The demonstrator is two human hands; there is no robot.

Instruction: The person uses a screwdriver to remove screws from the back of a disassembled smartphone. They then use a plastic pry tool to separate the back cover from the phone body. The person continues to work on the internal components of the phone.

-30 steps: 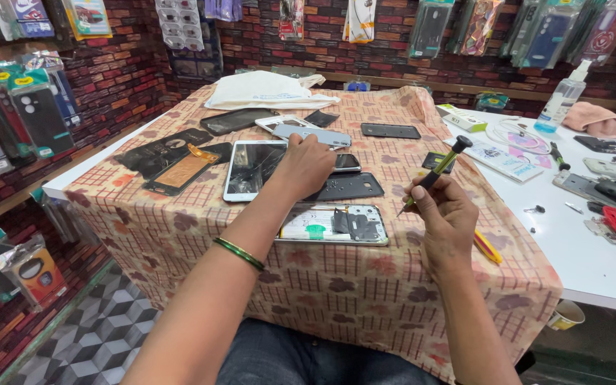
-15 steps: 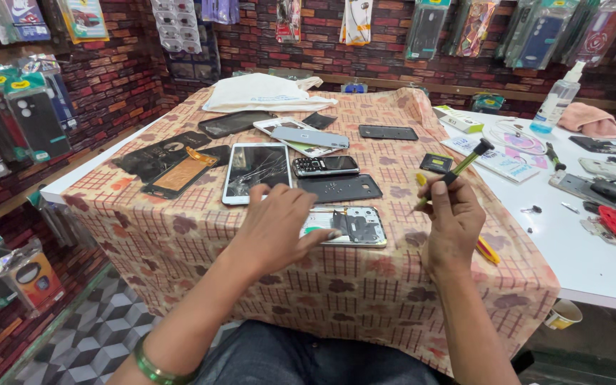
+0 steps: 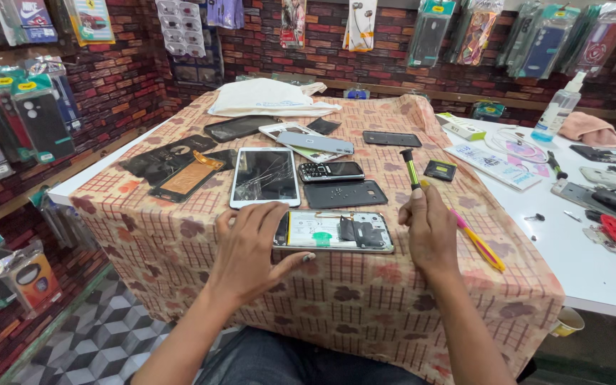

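Note:
An opened phone (image 3: 336,232), back off and its insides showing, lies on the patterned cloth (image 3: 365,299) near the table's front edge. My left hand (image 3: 251,249) rests on its left end, fingers spread and thumb under the lower edge. My right hand (image 3: 429,228) is just right of it and holds a small screwdriver (image 3: 410,168) upright, yellow-green shaft with a black tip. Behind the opened phone lie a white tablet with a cracked screen (image 3: 265,176), a small keypad phone (image 3: 331,171) and a black back cover (image 3: 344,193).
More phones, covers and parts (image 3: 172,167) are spread over the cloth, with a white cloth bag (image 3: 269,98) at the back. A yellow and pink tool (image 3: 475,239) lies at the right. The white table (image 3: 593,264) beside holds tools, phones and a spray bottle (image 3: 557,110).
My left hand has come back from the black cover further up the table and settled on the opened phone's left end. My right hand shifted a little with the screwdriver, now held upright.

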